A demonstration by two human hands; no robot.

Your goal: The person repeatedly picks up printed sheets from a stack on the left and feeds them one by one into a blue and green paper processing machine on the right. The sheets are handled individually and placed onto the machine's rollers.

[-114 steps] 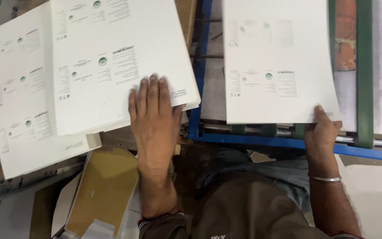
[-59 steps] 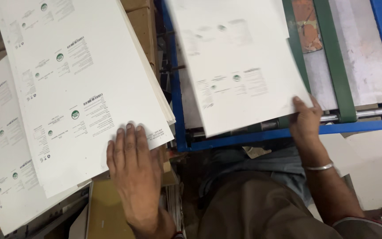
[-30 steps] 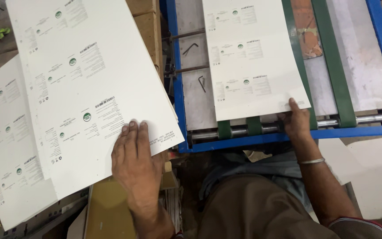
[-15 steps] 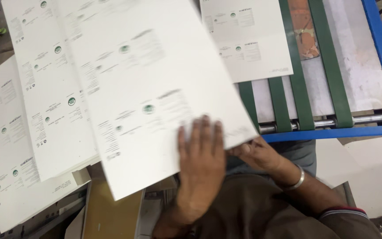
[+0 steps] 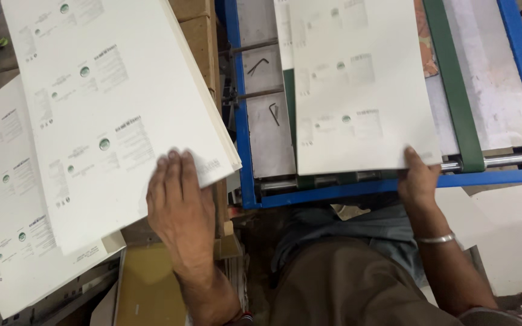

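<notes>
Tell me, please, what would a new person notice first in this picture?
First, the tall stack of white printed sheets on the left, with the left hand lying flat on its near corner. Next, the blue-framed feeder with green belts on the right, where the right hand holds the near edge of one printed sheet lying over the belts.

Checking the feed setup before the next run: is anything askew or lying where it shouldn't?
Two small hex keys lie loose on the blue-framed feed table, left of the sheet under the right hand. The stack under the left hand is fanned.
</notes>
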